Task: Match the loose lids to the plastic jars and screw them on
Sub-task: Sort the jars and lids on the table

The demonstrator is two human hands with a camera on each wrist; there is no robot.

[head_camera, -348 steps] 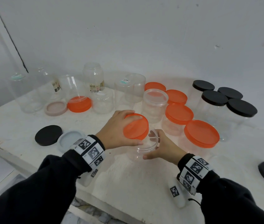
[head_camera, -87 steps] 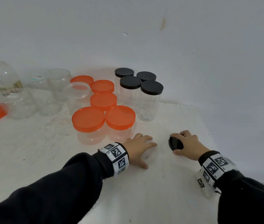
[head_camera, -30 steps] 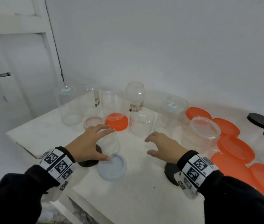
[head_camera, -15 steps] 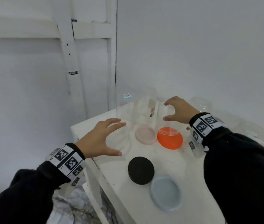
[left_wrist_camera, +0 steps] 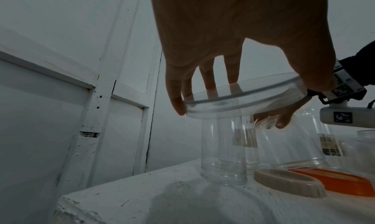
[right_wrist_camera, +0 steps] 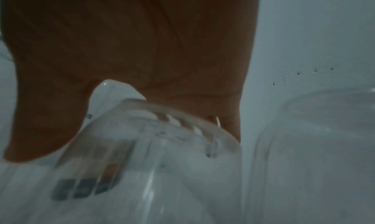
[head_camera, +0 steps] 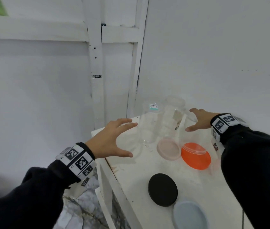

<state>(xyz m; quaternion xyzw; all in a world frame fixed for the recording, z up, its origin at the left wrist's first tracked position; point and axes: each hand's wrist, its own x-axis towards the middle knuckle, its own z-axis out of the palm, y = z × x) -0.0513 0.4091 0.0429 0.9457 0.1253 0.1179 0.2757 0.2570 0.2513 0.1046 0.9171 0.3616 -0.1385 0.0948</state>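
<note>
Left hand point(head_camera: 109, 141) fingers point(left_wrist_camera: 175, 97), spread, grip a clear jar point(left_wrist_camera: 243, 97) by its rim. Right hand point(head_camera: 200, 120) fingers spread over a jar point(right_wrist_camera: 142, 147).

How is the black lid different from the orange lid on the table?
The black lid is opaque and dark; the orange lid is bright and has a clear ring resting on it. The black lid lies nearer the camera, the orange lid farther back beside a pale pink lid. Both are round, loose and flat on the table.
</note>
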